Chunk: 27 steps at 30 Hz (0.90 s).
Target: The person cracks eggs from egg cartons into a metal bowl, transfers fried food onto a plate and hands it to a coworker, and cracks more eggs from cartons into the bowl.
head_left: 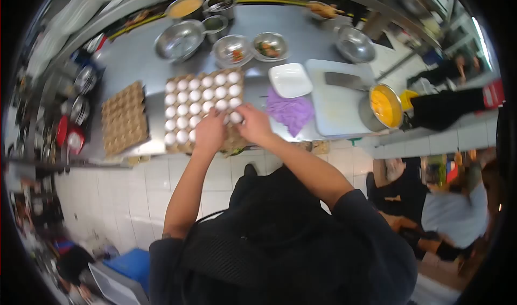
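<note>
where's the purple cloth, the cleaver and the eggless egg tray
Purple cloth (291, 111): head view, middle of the fabric
Cleaver (343, 81): head view, flat of the blade
Eggless egg tray (124, 118): head view, middle of its cups

White eggs (194, 84), brown egg trays (124, 120), purple cloth (291, 111), white dish (291, 80), white cutting board (336, 108), yellow food (383, 108), silver-grey bowls (180, 40), white floor tiles (137, 200) in a grid

You can pass down the steel strip (154, 103) left of the egg tray (235, 138), up to the carton (125, 119). Beyond the tray, bowls (179, 40) block you; to its right, the plate (291, 80) and cloth (291, 112) crowd your path.
</note>
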Each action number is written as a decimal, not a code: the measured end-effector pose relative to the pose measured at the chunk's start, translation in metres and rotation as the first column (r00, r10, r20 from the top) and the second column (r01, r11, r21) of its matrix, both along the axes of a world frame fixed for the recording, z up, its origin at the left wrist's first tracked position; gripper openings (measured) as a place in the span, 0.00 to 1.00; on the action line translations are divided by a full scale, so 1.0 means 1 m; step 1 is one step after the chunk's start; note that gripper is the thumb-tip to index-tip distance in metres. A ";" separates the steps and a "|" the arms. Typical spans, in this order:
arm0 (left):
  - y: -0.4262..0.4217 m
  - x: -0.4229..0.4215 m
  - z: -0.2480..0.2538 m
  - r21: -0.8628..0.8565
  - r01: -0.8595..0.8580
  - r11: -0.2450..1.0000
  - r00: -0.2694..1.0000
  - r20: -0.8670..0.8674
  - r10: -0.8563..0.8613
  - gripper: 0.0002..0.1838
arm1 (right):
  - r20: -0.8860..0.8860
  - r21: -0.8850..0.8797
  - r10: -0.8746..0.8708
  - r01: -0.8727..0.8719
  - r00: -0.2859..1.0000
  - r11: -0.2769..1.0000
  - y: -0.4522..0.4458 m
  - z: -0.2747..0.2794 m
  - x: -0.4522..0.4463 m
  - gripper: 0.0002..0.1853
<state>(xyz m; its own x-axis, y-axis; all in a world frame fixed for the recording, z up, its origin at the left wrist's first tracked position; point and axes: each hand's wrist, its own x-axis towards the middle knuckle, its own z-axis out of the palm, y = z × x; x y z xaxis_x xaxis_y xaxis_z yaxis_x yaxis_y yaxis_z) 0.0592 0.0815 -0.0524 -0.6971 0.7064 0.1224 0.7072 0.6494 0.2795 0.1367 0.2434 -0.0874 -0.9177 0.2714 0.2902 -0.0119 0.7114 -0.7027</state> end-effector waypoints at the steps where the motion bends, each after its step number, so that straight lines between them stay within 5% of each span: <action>1: 0.003 -0.001 -0.013 -0.009 -0.006 1.000 0.999 -0.037 0.005 0.21 | -0.037 -0.090 -0.061 0.057 0.997 0.994 0.005 -0.003 0.002 0.23; 2: 0.006 -0.003 -0.024 -0.013 -0.006 1.000 0.997 -0.072 0.005 0.21 | -0.010 -0.264 -0.012 0.009 1.000 0.964 0.018 -0.007 0.004 0.24; 3: 0.009 -0.004 -0.022 -0.006 -0.004 1.000 0.998 -0.055 0.004 0.21 | -0.015 -0.246 -0.079 0.073 0.997 0.967 0.034 0.002 0.015 0.24; 4: 0.009 -0.002 -0.014 -0.006 -0.011 1.000 0.999 -0.038 0.011 0.20 | 0.071 -0.626 -0.101 0.123 0.992 0.770 0.043 0.017 0.029 0.24; 5: 0.007 0.001 -0.004 0.060 -0.025 0.998 1.000 0.000 0.025 0.19 | 0.132 -0.893 -0.076 0.152 0.988 0.424 0.050 0.026 0.042 0.24; 6: 0.004 0.001 0.002 0.122 -0.052 0.991 0.998 0.040 0.047 0.19 | 0.123 -0.932 -0.143 0.164 0.982 0.325 0.064 0.028 0.059 0.25; 8: -0.011 -0.010 -0.005 0.391 -0.151 0.908 0.982 0.169 0.090 0.16 | 0.163 -0.923 -0.245 0.236 0.956 0.304 0.097 0.040 0.103 0.25; 9: -0.018 -0.018 -0.011 0.431 -0.430 0.793 0.816 0.562 0.137 0.18 | 0.121 -0.915 -0.327 0.233 0.937 0.329 0.113 0.043 0.125 0.25; 11: -0.021 -0.013 -0.004 0.489 -0.803 0.342 0.425 0.871 -0.246 0.23 | 0.078 -0.876 -0.414 0.261 0.907 0.405 0.152 0.050 0.170 0.26; 12: -0.009 -0.002 0.000 0.489 -0.804 0.338 0.429 0.871 -0.239 0.23 | 0.071 -0.843 -0.432 0.286 0.899 0.456 0.178 0.054 0.191 0.27; 14: 0.037 0.031 0.008 0.483 -0.871 0.093 0.331 0.715 -0.615 0.27 | 0.076 -0.720 -0.444 0.357 0.893 0.595 0.242 0.051 0.225 0.28; 17: 0.151 0.080 -0.003 0.626 -0.708 0.328 0.255 0.659 -0.708 0.29 | -0.097 -0.666 -0.544 0.352 0.833 0.658 0.299 0.097 0.252 0.27; 20: 0.305 0.166 0.042 0.643 -0.481 0.597 0.289 0.758 -0.584 0.34 | -0.454 -0.505 -0.527 0.280 0.718 0.817 0.345 0.133 0.268 0.24; 23: 0.425 0.217 0.039 0.717 -0.407 0.567 0.303 0.691 -0.656 0.29 | -0.424 -0.410 -0.391 0.212 0.817 0.887 0.382 0.142 0.285 0.25; 25: 0.472 0.241 0.043 0.727 -0.448 0.520 0.281 0.667 -0.690 0.28 | -0.499 -0.371 -0.378 0.202 0.780 0.906 0.397 0.141 0.290 0.25; 27: 0.496 0.261 0.045 0.703 -0.428 0.568 0.272 0.700 -0.660 0.28 | -0.716 -0.222 -0.337 0.259 0.611 0.940 0.414 0.119 0.295 0.23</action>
<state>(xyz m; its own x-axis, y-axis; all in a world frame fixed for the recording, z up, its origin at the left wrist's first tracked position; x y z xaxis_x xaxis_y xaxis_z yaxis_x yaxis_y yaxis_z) 0.3202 0.5778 -0.0077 -0.5975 0.8019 -0.0074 -0.3267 -0.2350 0.9155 0.4320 0.6575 0.0316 -0.2737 0.5501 0.7890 -0.3482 0.7080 -0.6144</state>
